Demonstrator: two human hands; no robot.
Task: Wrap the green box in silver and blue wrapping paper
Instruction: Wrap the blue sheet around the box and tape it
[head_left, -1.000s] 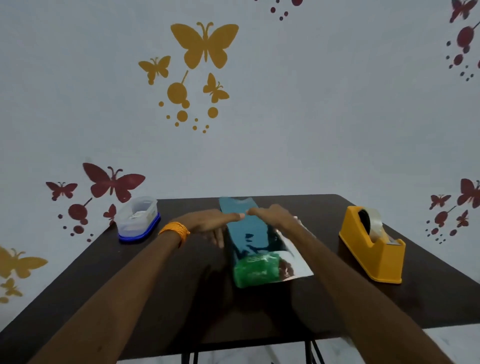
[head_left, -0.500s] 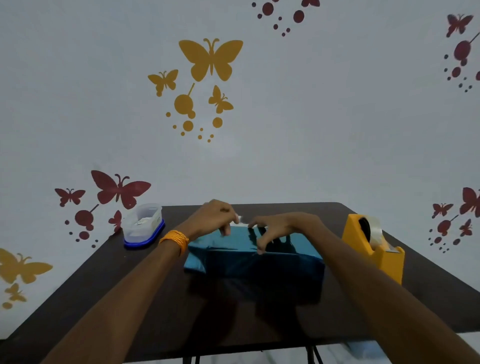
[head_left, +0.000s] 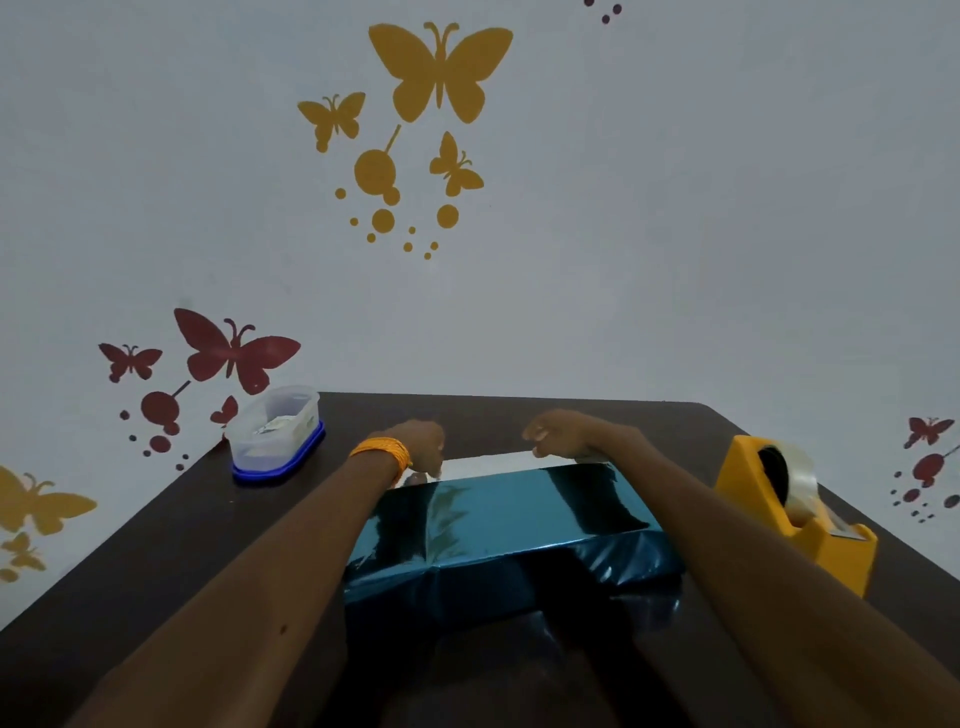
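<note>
The wrapping paper (head_left: 498, 514) lies in the middle of the dark desk (head_left: 156, 545), blue side up, draped over a flat block shape with creased folds along its 6 o'clock edge. The green box itself is fully covered and cannot be seen. At the paper's 12 o'clock edge a narrow strip of the silver side shows, lying flat on the desk.

Both forearms reach out over the paper, one along each side. The left hand (head_left: 415, 441), with an orange band (head_left: 382, 452) on its wrist, is at the paper's 11 o'clock corner; its fingers (head_left: 434, 465) are curled downward and pinch the end of the silver strip. The right hand (head_left: 561, 434) is at about 1 o'clock, its fingers (head_left: 537, 441) curled in just over the strip's far edge; whether they actually grip the paper cannot be told.

A yellow tape dispenser (head_left: 795, 519) with a clear roll stands at 3 o'clock from the paper, near it but apart. A clear plastic tub (head_left: 275, 431) with a blue base sits at 10 o'clock by the desk's far corner
</note>
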